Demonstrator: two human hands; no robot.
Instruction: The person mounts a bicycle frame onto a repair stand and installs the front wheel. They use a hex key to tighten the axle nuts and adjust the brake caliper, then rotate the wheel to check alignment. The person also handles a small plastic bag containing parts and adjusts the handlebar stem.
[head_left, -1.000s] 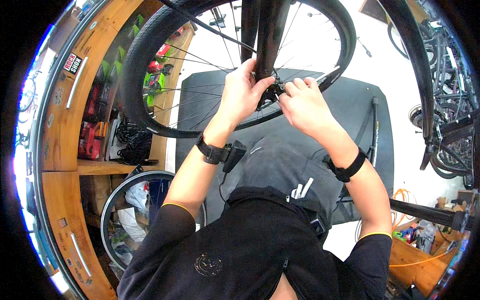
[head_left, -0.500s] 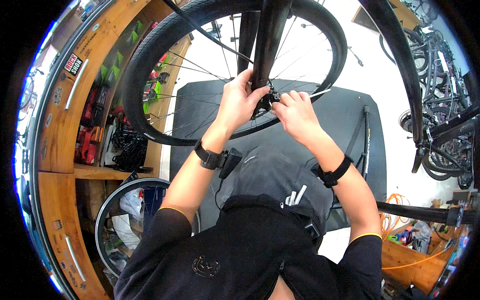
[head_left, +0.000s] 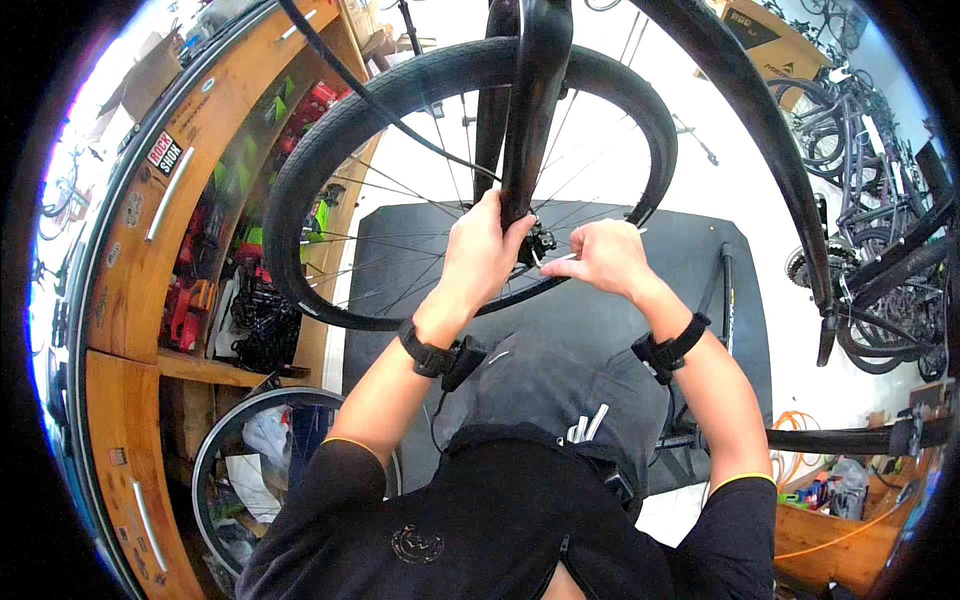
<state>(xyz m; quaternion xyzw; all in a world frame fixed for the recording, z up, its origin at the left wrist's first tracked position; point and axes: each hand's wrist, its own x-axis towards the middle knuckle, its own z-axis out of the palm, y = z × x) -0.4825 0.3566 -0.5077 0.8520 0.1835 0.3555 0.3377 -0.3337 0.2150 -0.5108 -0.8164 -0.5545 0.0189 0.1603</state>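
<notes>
A black bicycle hangs in front of me with its front wheel (head_left: 330,150) held in a black fork (head_left: 525,90). My left hand (head_left: 485,255) wraps around the lower end of the fork leg beside the wheel hub (head_left: 540,243). My right hand (head_left: 600,262) is closed at the hub from the right, pinching what looks like a thin silver tool; its tip pokes out toward the right. Both wrists wear black bands. The black frame tube (head_left: 760,130) arcs over my right arm.
A dark mat (head_left: 400,260) lies on the white floor under the wheel. Wooden shelving (head_left: 130,260) with red and green items curves along the left. A spare wheel (head_left: 230,450) leans below it. Several parked bicycles (head_left: 880,230) stand at the right, above a cluttered wooden bench (head_left: 850,520).
The view has tipped so the wheel and fork sit lower and larger. Both hands stay at the hub; my right hand has shifted slightly right and turned.
</notes>
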